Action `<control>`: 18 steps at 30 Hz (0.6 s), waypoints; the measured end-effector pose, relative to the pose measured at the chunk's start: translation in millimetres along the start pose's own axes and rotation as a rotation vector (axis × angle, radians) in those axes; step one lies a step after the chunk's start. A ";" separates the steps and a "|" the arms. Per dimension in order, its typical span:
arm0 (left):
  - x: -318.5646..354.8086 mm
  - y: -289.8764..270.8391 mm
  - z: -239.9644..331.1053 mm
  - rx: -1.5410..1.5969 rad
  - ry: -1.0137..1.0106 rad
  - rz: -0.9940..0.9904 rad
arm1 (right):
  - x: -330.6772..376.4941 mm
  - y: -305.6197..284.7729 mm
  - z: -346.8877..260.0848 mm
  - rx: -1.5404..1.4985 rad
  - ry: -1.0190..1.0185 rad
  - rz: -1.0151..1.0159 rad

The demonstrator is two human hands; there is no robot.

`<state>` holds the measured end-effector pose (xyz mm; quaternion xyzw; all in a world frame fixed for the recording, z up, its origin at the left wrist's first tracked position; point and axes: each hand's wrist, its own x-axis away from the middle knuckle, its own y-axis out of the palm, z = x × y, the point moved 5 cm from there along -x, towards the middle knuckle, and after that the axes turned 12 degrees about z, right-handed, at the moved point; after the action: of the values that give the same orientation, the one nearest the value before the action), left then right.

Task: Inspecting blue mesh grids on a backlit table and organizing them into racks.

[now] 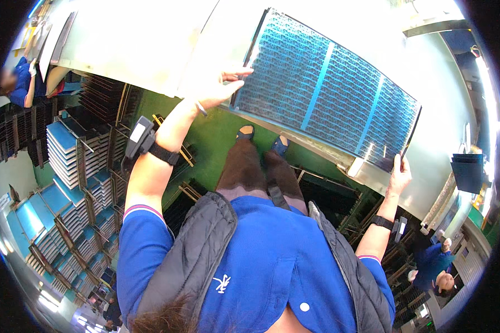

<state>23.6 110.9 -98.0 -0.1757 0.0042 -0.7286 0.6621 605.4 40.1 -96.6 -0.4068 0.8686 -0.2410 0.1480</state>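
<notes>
A wide, dark-framed panel with a blue face is tilted over the near edge of the bright table. Rows of small repeated marks cover it, split by two lighter blue bands. At its left edge, my left hand holds it, thumb and forefinger on the rim and the other fingers curled. My right hand pinches the lower right corner between thumb and fingers. Part of the panel's lower edge overhangs the table, above my feet. The panel's underside is hidden.
The white worktable glares strongly. Racks of stacked blue-topped panels stand to the left, and dark racks sit under the table. A dark blue box-like thing is at the right. Co-workers are at far left and lower right.
</notes>
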 end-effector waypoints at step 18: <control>21.5 -6.2 11.5 -0.442 0.304 -0.081 | 6.2 3.4 4.8 -0.024 -0.013 0.095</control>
<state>19.4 93.5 -80.3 -0.2048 0.2554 -0.7539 0.5697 601.6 35.8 -102.9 -0.3684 0.8888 -0.2209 0.1600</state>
